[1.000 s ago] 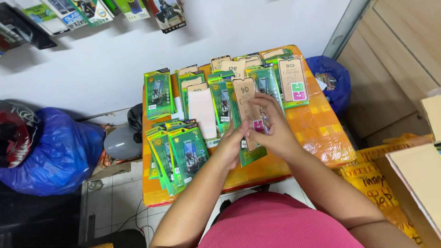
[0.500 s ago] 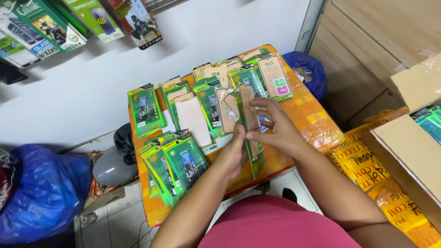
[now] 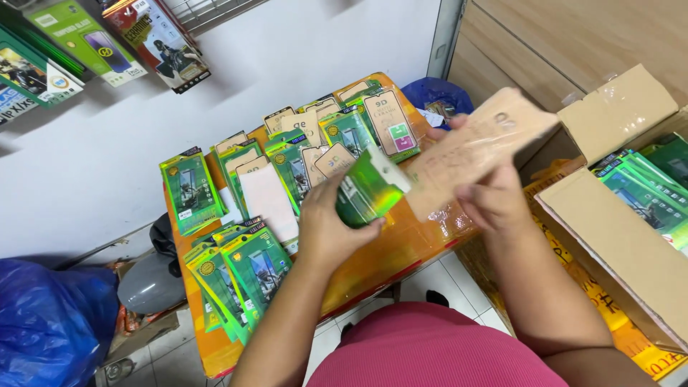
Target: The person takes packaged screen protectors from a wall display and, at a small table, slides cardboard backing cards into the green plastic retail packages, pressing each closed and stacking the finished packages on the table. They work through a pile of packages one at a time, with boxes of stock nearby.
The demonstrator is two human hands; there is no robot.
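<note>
My left hand point(image 3: 331, 228) grips a shiny green flat package point(image 3: 367, 192), lifted above the orange table point(image 3: 401, 247). My right hand point(image 3: 491, 192) holds a tan cardboard flat package point(image 3: 479, 147) tilted up to the right, its lower end against the green one. Both hands are over the table's right half. Rows of green and tan flat packages point(image 3: 290, 161) lie on the table behind the hands, and a fanned pile of green ones point(image 3: 240, 276) sits at the front left.
An open cardboard box point(image 3: 631, 236) with green packages stands at the right. A blue plastic bag point(image 3: 50, 326) lies on the floor at left, another blue bag point(image 3: 437, 93) behind the table. Packaged goods point(image 3: 154, 39) hang on the white wall.
Both hands have lifted and moved right with the packages; the tan one now tilts toward the cardboard box. The view has swung right, showing more of the box.
</note>
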